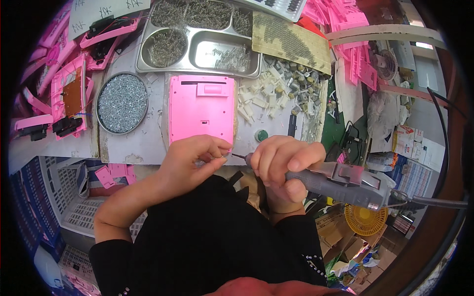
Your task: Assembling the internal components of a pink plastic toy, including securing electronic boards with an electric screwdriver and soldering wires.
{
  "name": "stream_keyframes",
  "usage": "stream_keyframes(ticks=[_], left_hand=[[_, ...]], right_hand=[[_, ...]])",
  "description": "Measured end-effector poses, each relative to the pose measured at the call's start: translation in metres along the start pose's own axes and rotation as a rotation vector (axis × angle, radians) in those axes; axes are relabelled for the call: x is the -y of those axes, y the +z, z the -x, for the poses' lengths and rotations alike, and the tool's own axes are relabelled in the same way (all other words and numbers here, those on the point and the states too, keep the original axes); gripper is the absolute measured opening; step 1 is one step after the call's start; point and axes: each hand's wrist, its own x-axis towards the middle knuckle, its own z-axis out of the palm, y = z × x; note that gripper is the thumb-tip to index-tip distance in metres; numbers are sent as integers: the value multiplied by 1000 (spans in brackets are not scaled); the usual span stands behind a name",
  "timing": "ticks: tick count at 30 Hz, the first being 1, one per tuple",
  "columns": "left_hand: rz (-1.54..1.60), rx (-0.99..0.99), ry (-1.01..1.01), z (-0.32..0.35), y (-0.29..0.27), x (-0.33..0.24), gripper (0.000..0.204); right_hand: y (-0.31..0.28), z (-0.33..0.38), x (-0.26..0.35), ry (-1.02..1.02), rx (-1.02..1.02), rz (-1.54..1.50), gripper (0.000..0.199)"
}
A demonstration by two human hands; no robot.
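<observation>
Black-sleeved forearms rise from below, both hands meeting at the bench edge.

The right hand [282,163] is clamped round a grey corded electric screwdriver [340,183], its bit aimed left at the left hand [195,157], whose fingertips pinch something too small to tell. Just beyond lies a flat pink plastic casing [201,109], beside a round tin of silver screws [122,102].

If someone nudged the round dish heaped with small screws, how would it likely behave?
The round dish probably feels heavy for its size, since it is packed with metal screws. It sits flat on the bench, so tipping seems unlikely. Screws heaped near the rim might spill if pushed sharply.
</observation>
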Motion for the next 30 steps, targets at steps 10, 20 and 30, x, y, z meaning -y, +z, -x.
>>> stream_keyframes(ticks=[10,20,30], left_hand=[[212,-90,-11,10,19,11,8],[-463,-64,551,8,11,15,17],[-628,161,674,3,5,5,15]], right_hand=[[7,0,3,-78,50,-22,27],[11,-3,1,12,75,-130,28],[25,7,10,174,-108,-52,29]])
